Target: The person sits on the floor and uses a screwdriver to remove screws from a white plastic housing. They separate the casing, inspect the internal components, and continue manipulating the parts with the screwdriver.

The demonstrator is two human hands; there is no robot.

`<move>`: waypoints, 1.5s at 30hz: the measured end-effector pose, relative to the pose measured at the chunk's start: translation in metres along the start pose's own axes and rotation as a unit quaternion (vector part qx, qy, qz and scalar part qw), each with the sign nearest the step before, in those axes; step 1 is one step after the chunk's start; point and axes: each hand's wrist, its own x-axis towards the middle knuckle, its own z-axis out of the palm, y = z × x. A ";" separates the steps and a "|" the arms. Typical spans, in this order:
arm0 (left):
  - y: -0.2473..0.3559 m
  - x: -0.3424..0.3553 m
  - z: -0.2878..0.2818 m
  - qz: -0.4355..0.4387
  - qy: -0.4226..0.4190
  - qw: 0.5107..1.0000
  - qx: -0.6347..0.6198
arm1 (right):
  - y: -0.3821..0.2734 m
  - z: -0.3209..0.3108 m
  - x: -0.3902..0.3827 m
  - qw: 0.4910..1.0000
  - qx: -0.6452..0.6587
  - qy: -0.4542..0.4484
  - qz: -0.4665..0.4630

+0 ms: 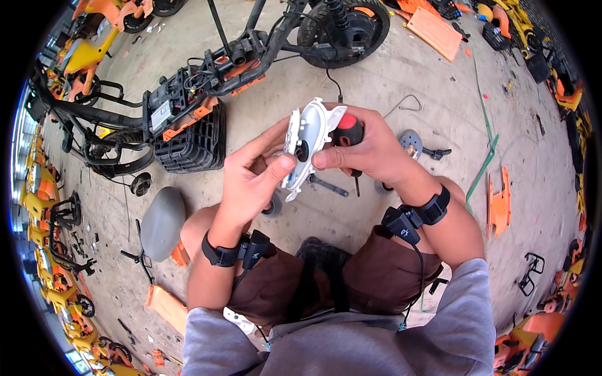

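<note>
Between my two hands is an oval white and grey plastic housing (pixel 311 131), which looks like a lamp shell, with small tabs along its rim. My left hand (pixel 254 169) grips its left edge, the thumb on the near side and the fingers behind. On the other side my right hand (pixel 370 147) pinches the shell with its thumb. A screwdriver (pixel 348 131) with a red and black handle is also tucked in my right hand, its shaft pointing down toward me. Part of the handle and several fingertips are hidden.
A stripped scooter frame (pixel 207 81) with a black crate (pixel 191 141) stands ahead to the left. A grey seat (pixel 163 222) lies at left, an orange panel (pixel 500 203) and green strap (pixel 488 160) at right. Yellow scooters (pixel 56 269) line the left side.
</note>
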 end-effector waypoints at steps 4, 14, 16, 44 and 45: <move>-0.004 -0.001 -0.001 -0.015 0.000 0.999 -0.030 | 0.005 -0.001 0.000 1.000 -0.004 -0.002 -0.012; -0.007 0.003 0.005 0.016 0.014 1.000 0.008 | 0.012 -0.003 -0.001 0.998 -0.056 0.011 -0.035; -0.007 0.005 0.005 0.012 0.020 1.000 -0.009 | 0.013 -0.003 -0.001 0.998 -0.061 0.007 -0.034; 0.007 -0.003 -0.009 -0.108 0.000 0.983 0.148 | 0.012 0.012 0.001 0.982 -0.102 0.159 -0.012; 0.004 -0.003 -0.009 -0.101 0.001 0.984 0.146 | 0.014 0.011 0.001 0.981 -0.112 0.159 -0.021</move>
